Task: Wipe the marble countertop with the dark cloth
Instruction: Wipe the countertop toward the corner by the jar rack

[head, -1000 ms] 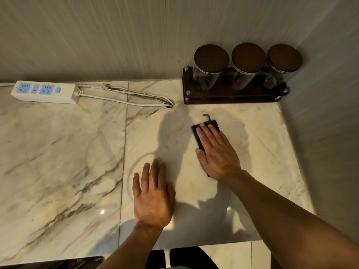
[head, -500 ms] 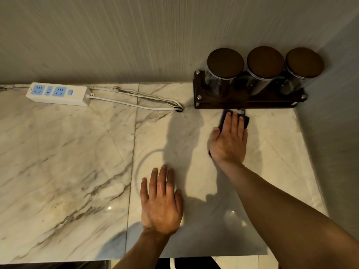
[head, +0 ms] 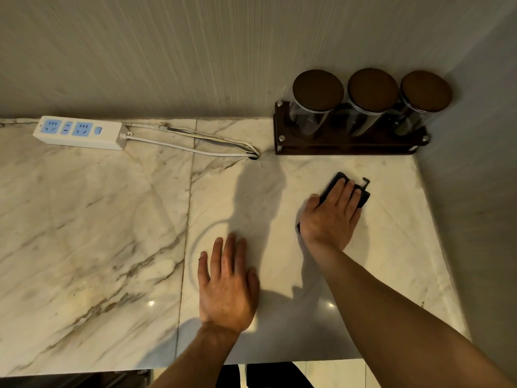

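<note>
The white, grey-veined marble countertop (head: 98, 233) fills most of the view. My right hand (head: 333, 217) lies flat on the dark cloth (head: 363, 196) at the right side, pressing it onto the marble; only the cloth's far edge and a small hanging loop show past my fingers. My left hand (head: 228, 287) rests palm down on the bare marble nearer the front edge, fingers slightly apart, holding nothing.
A dark wooden rack (head: 347, 147) with three glass jars with brown lids (head: 317, 89) stands against the back wall at the right. A white power strip (head: 79, 133) with its cable (head: 195, 148) lies at the back left. A wall closes the right side.
My right hand has drawn the cloth back from the jar rack towards me and slightly to the right. My left hand has stayed in place on the marble.
</note>
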Demonstrator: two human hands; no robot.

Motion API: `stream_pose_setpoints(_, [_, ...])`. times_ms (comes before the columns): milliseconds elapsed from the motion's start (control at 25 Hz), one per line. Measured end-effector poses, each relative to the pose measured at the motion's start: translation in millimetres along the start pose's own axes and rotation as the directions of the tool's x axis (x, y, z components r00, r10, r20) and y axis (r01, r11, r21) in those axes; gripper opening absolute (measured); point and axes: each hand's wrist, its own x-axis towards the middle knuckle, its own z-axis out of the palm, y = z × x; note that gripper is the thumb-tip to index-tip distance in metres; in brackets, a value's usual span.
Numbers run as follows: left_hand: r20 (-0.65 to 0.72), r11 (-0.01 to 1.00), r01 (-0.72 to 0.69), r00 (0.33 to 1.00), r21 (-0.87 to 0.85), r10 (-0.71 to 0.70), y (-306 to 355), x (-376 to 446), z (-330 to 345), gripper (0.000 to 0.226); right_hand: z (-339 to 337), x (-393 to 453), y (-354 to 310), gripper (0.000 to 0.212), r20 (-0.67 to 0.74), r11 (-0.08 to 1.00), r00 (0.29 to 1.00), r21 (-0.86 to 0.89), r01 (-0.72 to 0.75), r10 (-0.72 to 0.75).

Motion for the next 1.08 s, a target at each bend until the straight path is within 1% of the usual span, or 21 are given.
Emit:
stream_pose_setpoints(320, [-0.090,0.997,-0.041,0.995,-0.069,0.035,-3,-3,0,0.056,-4,-44,26,0.063,-0.026,0.999,0.999,-0.026,-0.036,0.035])
stream_pose_setpoints(520, [-0.075,0.998,-0.034,0.997,-0.046,0.031,-3,-2,2,0.058,-7,-76,44,0.065,-0.054,0.998,0.997,-0.019,-0.061,0.060])
stream_pose_setpoints(640, [-0.075,0.999,-0.016,0.997,-0.041,0.013,-3,-1,4,0.059,-10,-93,55,0.066,-0.028,0.998,0.998,-0.033,-0.063,0.062])
stream_pose_setpoints(840, [-0.090,0.998,-0.044,0.995,-0.048,0.040,-4,-4,6,0.058,-15,-121,71,0.067,-0.053,0.998,0.997,-0.012,-0.063,0.062])
stream_pose_setpoints(960, [-0.068,0.997,-0.044,0.997,-0.063,0.039,-3,-3,5,0.059,-15,-133,80,0.067,-0.070,0.999,0.997,0.007,-0.034,0.034])
stream_pose_setpoints(1080, [-0.064,0.995,-0.041,0.997,-0.091,0.035,-2,-4,1,0.060,-15,-140,92,0.066,-0.086,0.998,0.994,-0.011,0.060,-0.061])
